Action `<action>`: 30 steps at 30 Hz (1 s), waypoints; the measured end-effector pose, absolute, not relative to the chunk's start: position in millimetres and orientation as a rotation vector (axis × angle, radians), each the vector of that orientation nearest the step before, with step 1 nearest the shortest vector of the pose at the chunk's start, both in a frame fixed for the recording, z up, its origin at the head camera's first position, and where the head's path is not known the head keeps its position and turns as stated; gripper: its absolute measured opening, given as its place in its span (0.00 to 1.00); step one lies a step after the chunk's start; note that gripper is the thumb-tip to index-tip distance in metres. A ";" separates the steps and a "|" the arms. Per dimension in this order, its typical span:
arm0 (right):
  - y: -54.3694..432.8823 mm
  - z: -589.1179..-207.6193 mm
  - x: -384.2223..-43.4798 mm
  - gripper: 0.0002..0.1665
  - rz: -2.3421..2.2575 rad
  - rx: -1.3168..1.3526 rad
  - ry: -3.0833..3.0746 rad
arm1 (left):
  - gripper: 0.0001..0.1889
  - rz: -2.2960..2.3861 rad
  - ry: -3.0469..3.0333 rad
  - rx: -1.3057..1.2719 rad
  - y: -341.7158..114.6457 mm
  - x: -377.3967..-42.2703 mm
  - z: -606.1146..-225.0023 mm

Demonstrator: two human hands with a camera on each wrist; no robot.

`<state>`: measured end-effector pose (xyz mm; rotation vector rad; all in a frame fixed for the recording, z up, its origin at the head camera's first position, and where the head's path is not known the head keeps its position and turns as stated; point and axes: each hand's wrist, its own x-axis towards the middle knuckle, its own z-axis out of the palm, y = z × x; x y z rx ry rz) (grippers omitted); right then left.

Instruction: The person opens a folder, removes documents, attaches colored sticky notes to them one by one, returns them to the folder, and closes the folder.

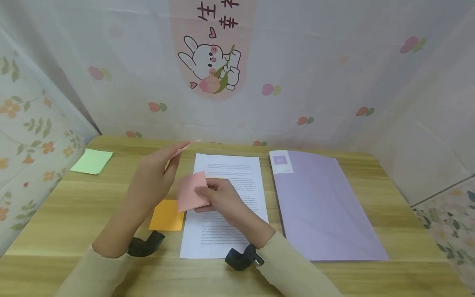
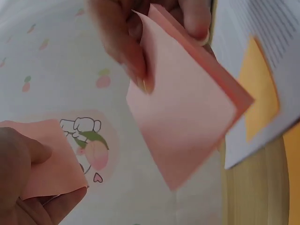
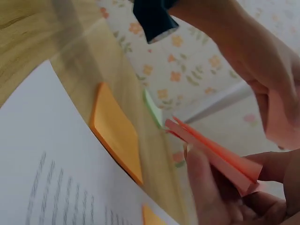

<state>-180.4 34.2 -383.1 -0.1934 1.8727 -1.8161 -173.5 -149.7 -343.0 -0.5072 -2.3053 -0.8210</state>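
Observation:
My left hand is raised and pinches a pink sticky note between thumb and fingers. In my right hand is a pad of pink sticky notes, gripped by its side, with thumb on one face and fingers behind. The left wrist view shows the pad's top sheet standing apart from those under it. Below the pad lies a printed sheet, and an orange sticky note is on it, mostly covered by my right hand in the head view.
An orange sticky-note pad lies by the sheet's left edge. Light green sticky notes are at the table's far left. To the right is a large purple folder with a white label. A patterned curtain hangs behind the table.

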 end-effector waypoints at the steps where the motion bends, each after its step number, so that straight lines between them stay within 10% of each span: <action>1: 28.5 -383.8 -180.4 0.18 -1.795 -0.204 1.900 | 0.18 -0.809 -2.318 -0.512 -151.7 -172.7 -342.2; 30: -47.3 -409.9 -147.7 0.23 -1.541 -0.208 2.211 | 0.17 -0.607 -2.547 -0.573 -163.4 -169.1 -326.7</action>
